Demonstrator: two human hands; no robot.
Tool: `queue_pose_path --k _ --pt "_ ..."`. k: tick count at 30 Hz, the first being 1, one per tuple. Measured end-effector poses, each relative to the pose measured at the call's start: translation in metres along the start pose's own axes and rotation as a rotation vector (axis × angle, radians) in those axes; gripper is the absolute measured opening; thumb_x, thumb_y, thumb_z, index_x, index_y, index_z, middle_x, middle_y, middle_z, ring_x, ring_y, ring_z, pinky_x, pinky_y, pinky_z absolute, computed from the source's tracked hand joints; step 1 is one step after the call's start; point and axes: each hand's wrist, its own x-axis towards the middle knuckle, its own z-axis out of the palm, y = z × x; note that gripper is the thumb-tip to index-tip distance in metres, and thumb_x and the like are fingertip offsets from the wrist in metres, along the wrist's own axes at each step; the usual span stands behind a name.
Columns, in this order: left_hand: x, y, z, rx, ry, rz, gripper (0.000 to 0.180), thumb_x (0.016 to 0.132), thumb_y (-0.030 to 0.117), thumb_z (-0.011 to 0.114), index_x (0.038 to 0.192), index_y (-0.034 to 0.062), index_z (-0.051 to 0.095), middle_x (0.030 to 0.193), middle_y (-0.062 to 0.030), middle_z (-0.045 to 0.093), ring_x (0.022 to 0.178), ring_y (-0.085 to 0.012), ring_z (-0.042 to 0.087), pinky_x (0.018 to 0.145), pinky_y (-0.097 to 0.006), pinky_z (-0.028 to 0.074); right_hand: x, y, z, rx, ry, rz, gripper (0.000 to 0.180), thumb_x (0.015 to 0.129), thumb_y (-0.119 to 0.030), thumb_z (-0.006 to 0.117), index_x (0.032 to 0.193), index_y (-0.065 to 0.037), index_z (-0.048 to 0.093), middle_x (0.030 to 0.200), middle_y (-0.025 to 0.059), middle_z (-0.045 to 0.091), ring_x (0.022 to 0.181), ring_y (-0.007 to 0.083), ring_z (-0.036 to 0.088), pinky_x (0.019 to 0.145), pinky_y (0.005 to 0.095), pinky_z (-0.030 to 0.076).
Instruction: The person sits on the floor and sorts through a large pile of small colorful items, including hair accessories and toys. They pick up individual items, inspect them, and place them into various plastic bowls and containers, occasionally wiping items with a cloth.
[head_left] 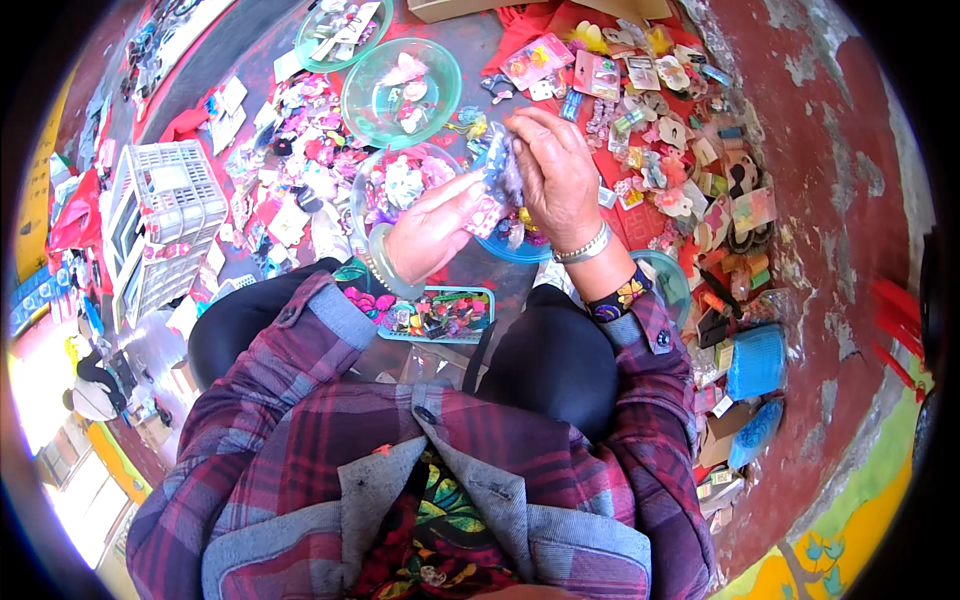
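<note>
Both my hands meet over the bowls in front of my knees. Between them is a crumpled blue-and-purple fabric piece [504, 170] with pale spots, perhaps a hair ornament. My right hand [556, 182] pinches its upper side, fingers bent. My left hand [432, 232] is closed on a small pink-and-white patterned piece [484, 214], which touches the fabric's lower end. Whether the two are joined, I cannot tell. Under my hands sits a blue basin [530, 254] of small colourful items, mostly hidden. A clear bowl [358, 215] of hair ornaments stands beside my left hand.
A green bowl [452, 100] holds a few ornaments, with another green bowl [302, 50] behind. A rectangular tray [488, 330] of small clips lies between my knees. Hair-ornament piles [290, 150] spread left, carded accessories [670, 150] right. A grey plastic crate [180, 190] stands left.
</note>
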Motion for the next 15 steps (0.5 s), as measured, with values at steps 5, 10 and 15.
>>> queue_pose_path --k 5,10,15 --pt "0.008 0.007 -0.004 -0.700 -0.054 -0.080 0.041 0.093 0.013 0.031 0.130 -0.0044 0.024 0.127 -0.0171 0.040 0.116 -0.0283 0.042 0.097 -0.042 0.036 -0.036 0.049 0.010 0.203 -0.029 0.479 0.011 0.077 -0.006 0.053 0.083 -0.001 0.061 0.075 0.0113 0.061 0.070 0.0239 0.059 0.063 0.0300 0.047" --pt "0.033 -0.005 -0.075 -0.712 0.003 -0.054 0.042 0.090 0.014 0.034 0.126 -0.0064 0.027 0.123 -0.0251 0.040 0.111 -0.0343 0.046 0.089 -0.042 0.043 -0.109 0.135 0.002 0.671 0.034 1.255 0.011 0.072 -0.007 0.053 0.071 0.002 0.061 0.064 0.0026 0.058 0.061 0.0132 0.056 0.054 0.0251 0.043" --pt "0.068 -0.016 -0.167 -0.915 0.622 -0.087 0.034 0.091 0.012 0.031 0.119 -0.0076 0.033 0.119 -0.0247 0.044 0.111 -0.0388 0.044 0.091 -0.052 0.040 -0.150 0.187 -0.013 0.604 0.100 1.554 0.013 0.070 -0.012 0.056 0.068 0.000 0.061 0.064 0.0038 0.059 0.054 0.0132 0.052 0.050 0.0273 0.041"
